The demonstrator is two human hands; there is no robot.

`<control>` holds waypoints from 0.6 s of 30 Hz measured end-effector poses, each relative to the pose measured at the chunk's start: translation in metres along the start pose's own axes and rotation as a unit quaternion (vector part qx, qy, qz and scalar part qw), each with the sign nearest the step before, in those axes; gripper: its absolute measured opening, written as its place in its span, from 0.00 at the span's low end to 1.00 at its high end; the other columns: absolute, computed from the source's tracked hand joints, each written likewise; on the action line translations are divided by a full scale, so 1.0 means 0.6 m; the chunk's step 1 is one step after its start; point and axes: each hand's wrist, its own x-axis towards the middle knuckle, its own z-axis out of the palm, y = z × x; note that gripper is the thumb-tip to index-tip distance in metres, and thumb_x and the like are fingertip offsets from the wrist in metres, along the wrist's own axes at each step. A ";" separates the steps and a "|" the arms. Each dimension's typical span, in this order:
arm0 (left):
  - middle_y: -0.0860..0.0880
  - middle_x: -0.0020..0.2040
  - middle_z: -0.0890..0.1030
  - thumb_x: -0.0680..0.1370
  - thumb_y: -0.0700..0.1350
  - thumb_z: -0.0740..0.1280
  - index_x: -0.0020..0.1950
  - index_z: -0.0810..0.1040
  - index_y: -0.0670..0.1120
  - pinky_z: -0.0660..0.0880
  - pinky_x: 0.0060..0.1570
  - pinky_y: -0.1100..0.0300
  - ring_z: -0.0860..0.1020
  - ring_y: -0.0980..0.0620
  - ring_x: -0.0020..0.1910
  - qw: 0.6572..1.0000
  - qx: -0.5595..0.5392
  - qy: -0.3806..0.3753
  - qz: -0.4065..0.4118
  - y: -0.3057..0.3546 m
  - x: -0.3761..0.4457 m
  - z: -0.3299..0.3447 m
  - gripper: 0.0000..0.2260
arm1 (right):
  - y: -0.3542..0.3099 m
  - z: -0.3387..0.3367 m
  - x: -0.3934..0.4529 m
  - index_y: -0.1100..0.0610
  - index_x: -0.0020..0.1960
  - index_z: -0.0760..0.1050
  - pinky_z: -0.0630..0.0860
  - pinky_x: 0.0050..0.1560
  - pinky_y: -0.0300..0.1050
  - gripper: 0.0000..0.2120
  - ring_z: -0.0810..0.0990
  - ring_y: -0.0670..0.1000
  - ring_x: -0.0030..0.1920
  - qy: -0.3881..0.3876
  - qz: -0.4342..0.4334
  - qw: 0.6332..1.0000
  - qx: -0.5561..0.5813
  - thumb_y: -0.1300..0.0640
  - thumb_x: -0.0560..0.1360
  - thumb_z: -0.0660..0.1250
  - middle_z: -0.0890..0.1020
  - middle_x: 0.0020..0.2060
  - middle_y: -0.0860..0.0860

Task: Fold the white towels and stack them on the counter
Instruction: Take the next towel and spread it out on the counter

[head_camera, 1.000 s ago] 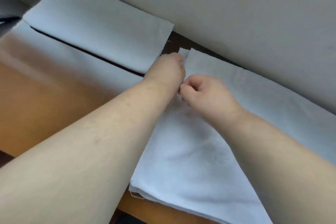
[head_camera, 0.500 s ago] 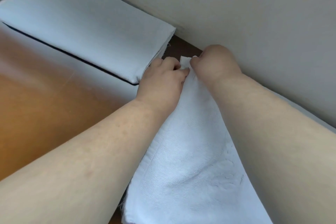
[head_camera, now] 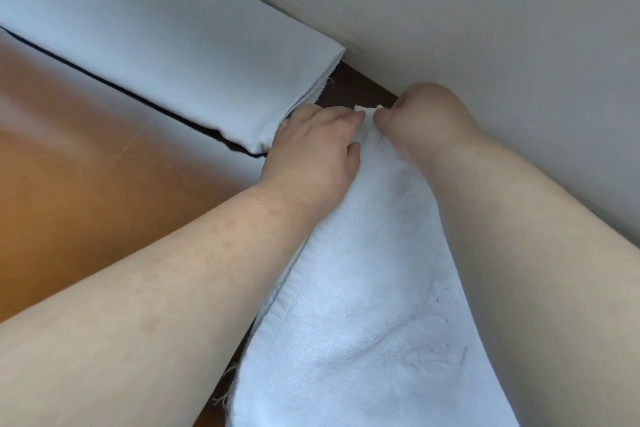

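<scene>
My left hand and right hand each pinch the far corner of the towel at the middle of the frame. It is soft and floppy (light too, I think), so corners are best to hold.

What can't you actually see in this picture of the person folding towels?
- Head view: the right hand has its fingertips curled out of sight.
- The towel being folded is cut off by the bottom edge and covered by both forearms.
- The folded towel runs off the left edge.
</scene>
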 end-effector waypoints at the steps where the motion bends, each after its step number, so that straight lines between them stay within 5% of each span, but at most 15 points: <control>1: 0.54 0.67 0.74 0.79 0.49 0.62 0.71 0.73 0.51 0.64 0.61 0.52 0.68 0.46 0.63 1.000 0.002 -0.001 0.005 0.000 0.000 0.001 0.20 | -0.004 -0.001 0.002 0.60 0.45 0.76 0.63 0.35 0.43 0.13 0.74 0.58 0.42 0.005 0.000 1.000 -0.001 0.51 0.77 0.61 0.74 0.35 0.54; 5: 0.59 0.67 0.74 0.81 0.52 0.59 0.67 0.76 0.56 0.62 0.58 0.54 0.68 0.47 0.63 1.000 0.010 0.006 0.019 -0.002 0.000 0.002 0.16 | -0.011 0.000 -0.004 0.59 0.44 0.75 0.65 0.36 0.44 0.10 0.74 0.56 0.40 0.086 -0.004 0.992 0.091 0.52 0.75 0.61 0.75 0.34 0.52; 10: 0.60 0.67 0.74 0.80 0.47 0.59 0.66 0.77 0.56 0.62 0.55 0.55 0.68 0.47 0.62 0.999 0.002 -0.006 0.034 -0.005 0.004 0.001 0.16 | -0.026 0.029 -0.014 0.52 0.35 0.64 0.58 0.27 0.42 0.10 0.68 0.45 0.29 0.182 -0.034 0.969 0.163 0.52 0.73 0.62 0.71 0.29 0.46; 13: 0.55 0.65 0.77 0.78 0.43 0.59 0.65 0.79 0.51 0.67 0.60 0.53 0.72 0.45 0.61 0.998 -0.051 0.022 0.027 -0.007 0.001 -0.006 0.17 | -0.025 0.049 -0.013 0.50 0.37 0.66 0.60 0.29 0.42 0.10 0.71 0.49 0.33 0.171 -0.022 0.968 0.182 0.49 0.74 0.61 0.73 0.30 0.45; 15: 0.51 0.59 0.81 0.78 0.43 0.59 0.60 0.82 0.47 0.69 0.58 0.56 0.75 0.46 0.57 0.995 -0.083 0.051 0.001 -0.002 0.000 -0.014 0.15 | -0.020 0.055 -0.012 0.49 0.37 0.71 0.66 0.32 0.42 0.11 0.75 0.49 0.37 0.141 -0.010 0.968 0.209 0.46 0.76 0.61 0.76 0.32 0.44; 18: 0.51 0.41 0.82 0.77 0.57 0.57 0.44 0.83 0.50 0.72 0.43 0.57 0.79 0.48 0.45 0.993 -0.076 0.046 -0.083 0.019 0.027 -0.023 0.19 | -0.010 0.053 -0.013 0.49 0.43 0.79 0.77 0.43 0.45 0.10 0.81 0.49 0.41 0.127 0.013 0.926 0.355 0.49 0.77 0.60 0.83 0.35 0.44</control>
